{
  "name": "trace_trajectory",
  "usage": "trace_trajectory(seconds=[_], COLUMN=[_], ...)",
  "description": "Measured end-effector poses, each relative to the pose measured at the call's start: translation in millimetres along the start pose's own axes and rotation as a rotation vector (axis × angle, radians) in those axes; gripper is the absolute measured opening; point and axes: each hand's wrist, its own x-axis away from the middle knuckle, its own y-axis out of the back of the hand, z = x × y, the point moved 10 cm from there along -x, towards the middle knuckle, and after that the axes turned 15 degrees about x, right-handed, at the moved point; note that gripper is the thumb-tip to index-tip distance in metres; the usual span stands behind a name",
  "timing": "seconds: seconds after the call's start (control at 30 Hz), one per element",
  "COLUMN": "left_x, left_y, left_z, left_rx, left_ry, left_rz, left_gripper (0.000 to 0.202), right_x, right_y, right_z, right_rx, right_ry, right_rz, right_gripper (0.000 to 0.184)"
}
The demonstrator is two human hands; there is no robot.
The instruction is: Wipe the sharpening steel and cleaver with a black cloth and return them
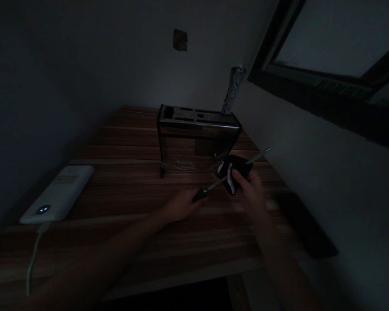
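The scene is very dark. My left hand is closed around the dark handle of a long thin metal rod, perhaps a sharpening steel, which slants up to the right. My right hand pinches a black cloth with a white edge wrapped around the middle of the rod. Both hands hover just above the wooden table, in front of a metal knife holder with slots on top.
A white power bank with a lit button lies at the table's left, its white cable trailing toward me. A dark flat object lies at the right edge by the wall. A wrapped roll stands behind the holder, under a window frame.
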Motion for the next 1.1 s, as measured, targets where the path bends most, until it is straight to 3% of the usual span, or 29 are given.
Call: trace_trajectory(seconds=[0.2, 0.47, 1.1], left_x=[-1, -1, -1], left_y=[1.2, 2.1, 0.8], left_z=[-2, 0, -5], left_rx=[0.092, 0.132, 0.17], left_ry=[-0.022, -0.004, -0.027], left_rz=[-0.011, -0.009, -0.001], left_gripper=[0.026, 0.023, 0.025], right_x=[10, 21, 19], right_y=[-27, -44, -39], right_z=[-21, -29, -25], right_rx=[0.125, 0.268, 0.223], right_ry=[-0.048, 0.008, -0.014], right_rz=[0.142, 0.166, 0.134], right_gripper=[0.029, 0.034, 0.035])
